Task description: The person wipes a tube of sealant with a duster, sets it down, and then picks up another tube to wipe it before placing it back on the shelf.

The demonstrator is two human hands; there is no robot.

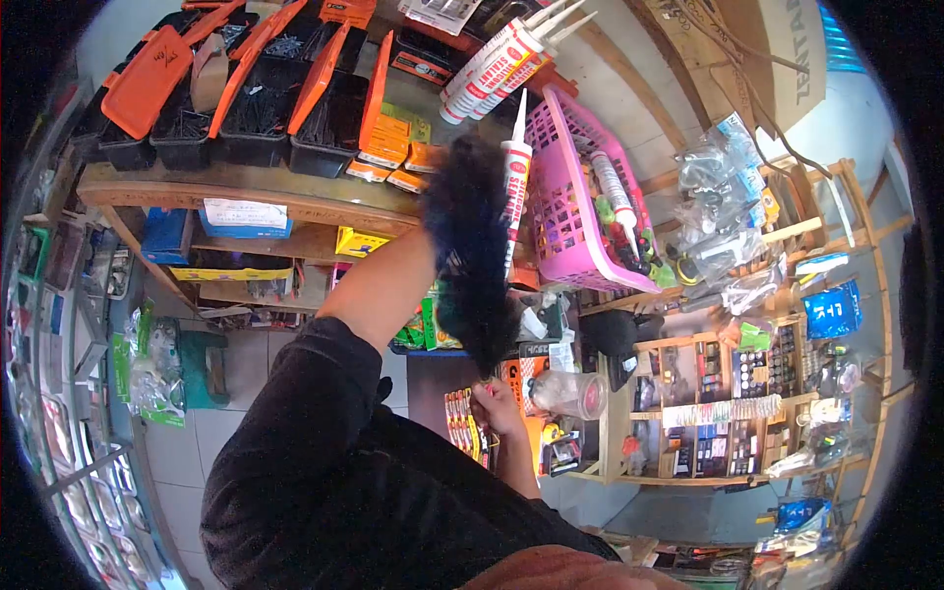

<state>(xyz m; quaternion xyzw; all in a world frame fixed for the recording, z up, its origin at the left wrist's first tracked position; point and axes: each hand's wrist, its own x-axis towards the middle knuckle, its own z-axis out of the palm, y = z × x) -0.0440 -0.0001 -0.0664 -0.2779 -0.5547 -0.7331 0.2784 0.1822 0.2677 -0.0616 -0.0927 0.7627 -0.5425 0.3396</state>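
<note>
My right hand [500, 405] is closed around the handle end of a dark, fluffy duster [472, 256]. The duster stretches upward across the middle of the view. My left forearm [383, 285] reaches up behind it, and the duster hides my left hand, so its grip does not show. Right beside the duster stands a white and red silicone sealant tube [517, 167] with a pointed nozzle. A pink plastic basket [570, 206] holding tubes and small items is to the right of that tube.
Black bins with orange lids [147, 84] line the wooden shelf [295, 197] at upper left. More sealant tubes [497, 69] lie at the top. A clear jar [572, 394] is right of my right hand. Stocked racks [728, 482] fill the right; packaged goods hang far left.
</note>
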